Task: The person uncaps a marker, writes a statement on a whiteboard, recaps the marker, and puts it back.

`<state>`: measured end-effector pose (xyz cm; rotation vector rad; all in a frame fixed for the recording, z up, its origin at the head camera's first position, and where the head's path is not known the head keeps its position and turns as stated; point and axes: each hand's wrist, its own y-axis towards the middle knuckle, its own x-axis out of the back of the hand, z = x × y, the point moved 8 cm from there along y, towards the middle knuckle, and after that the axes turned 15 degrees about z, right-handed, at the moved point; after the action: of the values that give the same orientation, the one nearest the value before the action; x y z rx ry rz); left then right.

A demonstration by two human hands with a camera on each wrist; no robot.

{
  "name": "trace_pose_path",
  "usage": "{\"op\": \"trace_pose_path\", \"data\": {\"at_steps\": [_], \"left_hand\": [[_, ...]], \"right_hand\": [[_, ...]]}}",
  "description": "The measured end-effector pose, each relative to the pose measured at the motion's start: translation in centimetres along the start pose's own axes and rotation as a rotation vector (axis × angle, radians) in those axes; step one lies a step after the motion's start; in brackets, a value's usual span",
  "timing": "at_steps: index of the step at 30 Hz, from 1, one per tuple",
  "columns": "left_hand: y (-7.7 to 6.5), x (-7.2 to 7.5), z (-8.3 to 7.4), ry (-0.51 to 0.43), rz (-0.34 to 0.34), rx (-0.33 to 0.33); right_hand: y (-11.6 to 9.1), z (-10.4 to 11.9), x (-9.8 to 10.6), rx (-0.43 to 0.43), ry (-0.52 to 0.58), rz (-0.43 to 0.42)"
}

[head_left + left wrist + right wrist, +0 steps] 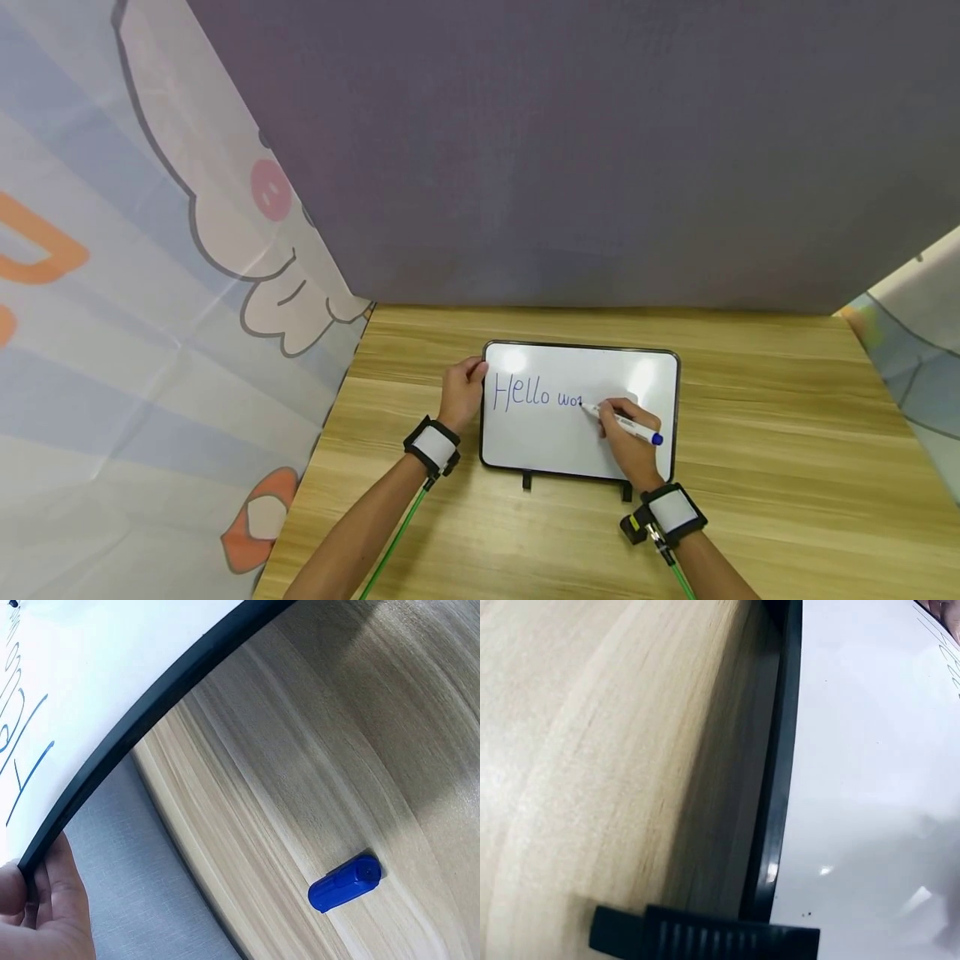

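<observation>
A small whiteboard [555,446] with a black frame stands on little black feet. Blue handwriting [532,392] across it reads "Hello wo" plus a partial letter. My left hand [461,393] grips the board's left edge; the left wrist view shows thumb and fingers on either side of the frame. In my right hand [633,450] is a white marker [637,430] with a blue end, held like a pen, its tip at the last letter. The right wrist view shows the board's lower edge and a black foot [705,934], but neither the right hand nor the marker.
A blue marker cap [345,883] lies on the wooden table [772,433], seen past the frame in the left wrist view. Behind the table rises a grey panel [570,167]. A printed cloth [150,400] hangs at the left. Green cables [393,542] trail from both wrist straps.
</observation>
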<state>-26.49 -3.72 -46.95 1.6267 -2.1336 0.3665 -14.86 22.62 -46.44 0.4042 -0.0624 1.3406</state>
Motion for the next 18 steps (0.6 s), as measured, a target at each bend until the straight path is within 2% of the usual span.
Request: {"op": "trace_pose_path", "data": {"at_steps": [18], "left_hand": [[-0.04,0.13,-0.26,0.006,-0.004,-0.011]], "right_hand": [[0.02,0.03,0.06,0.021,0.008,0.007]]}}
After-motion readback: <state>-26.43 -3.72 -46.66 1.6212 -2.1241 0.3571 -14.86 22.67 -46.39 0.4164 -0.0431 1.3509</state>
